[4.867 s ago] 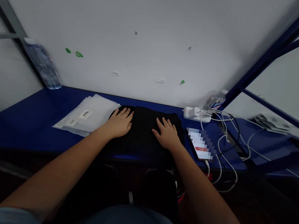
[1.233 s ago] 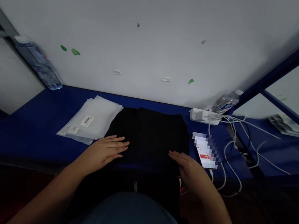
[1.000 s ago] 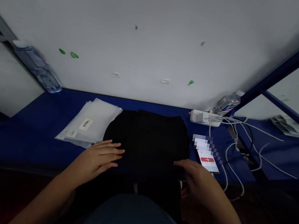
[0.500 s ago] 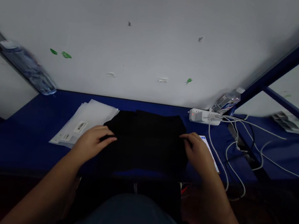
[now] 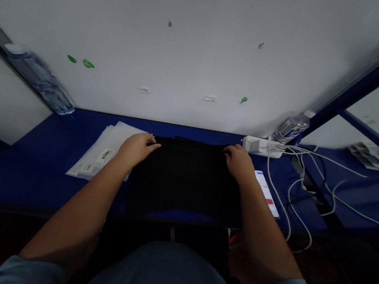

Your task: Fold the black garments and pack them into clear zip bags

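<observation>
A black cloth [image 5: 187, 175] lies spread on the blue table [image 5: 41, 156] in front of me. At its far left corner my left hand [image 5: 138, 148] pinches the fabric between thumb and fingers. My right hand [image 5: 238, 161] is closed on the far right corner. White plastic sleeves [image 5: 104, 147] with barcode labels are stacked left of the cloth, partly behind my left forearm. A phone [image 5: 267, 194] with a lit screen lies to the right, beside my right forearm.
A white power strip [image 5: 263, 147] with several cables stands at the back right, near a clear bottle [image 5: 292, 126]. Another large bottle [image 5: 43, 81] leans at the left. A white wall [image 5: 202, 66] rises behind the table.
Both my hands have moved away from me, to the cloth's far corners, and now grip there. More of the phone shows. The view has shifted slightly.
</observation>
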`<state>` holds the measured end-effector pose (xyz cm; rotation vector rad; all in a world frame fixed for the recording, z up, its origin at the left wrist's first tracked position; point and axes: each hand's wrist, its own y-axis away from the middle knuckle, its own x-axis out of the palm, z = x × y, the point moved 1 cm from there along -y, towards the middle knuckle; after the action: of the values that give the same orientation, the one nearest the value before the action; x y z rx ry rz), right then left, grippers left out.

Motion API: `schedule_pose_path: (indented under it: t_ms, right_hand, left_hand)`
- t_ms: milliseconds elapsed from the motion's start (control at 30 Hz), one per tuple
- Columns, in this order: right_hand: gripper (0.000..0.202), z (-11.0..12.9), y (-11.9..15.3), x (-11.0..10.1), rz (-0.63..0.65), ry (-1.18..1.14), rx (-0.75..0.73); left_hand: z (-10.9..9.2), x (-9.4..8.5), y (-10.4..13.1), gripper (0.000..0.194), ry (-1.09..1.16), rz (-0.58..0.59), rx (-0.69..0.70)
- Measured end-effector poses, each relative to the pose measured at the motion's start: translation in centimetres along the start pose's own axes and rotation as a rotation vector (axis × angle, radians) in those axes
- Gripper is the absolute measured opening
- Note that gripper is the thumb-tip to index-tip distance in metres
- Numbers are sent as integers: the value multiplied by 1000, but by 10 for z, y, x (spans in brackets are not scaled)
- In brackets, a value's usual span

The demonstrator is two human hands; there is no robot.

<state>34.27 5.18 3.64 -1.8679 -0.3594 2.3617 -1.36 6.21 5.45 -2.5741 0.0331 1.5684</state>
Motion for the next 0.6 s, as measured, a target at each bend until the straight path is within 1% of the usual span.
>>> schedule_pose_path:
  t_ms: [33,100,133,167,200,267,333,367,433,533,600]
  right_hand:
    - [30,3,3,0,-35,26,11]
    - [35,11,14,-1,-140,39,8]
    - [37,16,23,-2,-191,21,-19]
    - [38,23,32,-2,-219,-12,-69]
    - [39,30,42,-2,-210,-45,-140]
    - [41,43,62,2,-118,-65,-246]
    - [44,52,78,8,-42,-39,-260]
    - [46,54,83,11,-10,-23,-250]
    - [49,55,87,17,39,2,-224]
    - [51,52,86,23,81,17,-207]
    - [52,50,84,25,93,17,-208]
  left_hand:
    - [0,1,2,21,-13,-47,44]
    - [-4,-2,11,21,-35,-192,146]
    - [-7,-4,19,24,-38,-264,206]
    - [-10,-6,27,28,-34,-310,263]
    - [-14,-7,37,31,-18,-309,336]
    - [-20,-5,54,33,6,-198,505]
    - [-20,4,66,37,-54,-70,610]
    - [-18,10,70,40,-95,-29,631]
    - [-11,22,73,45,-163,12,637]
    - [-3,36,72,49,-212,30,629]
    - [-1,40,72,52,-231,35,626]
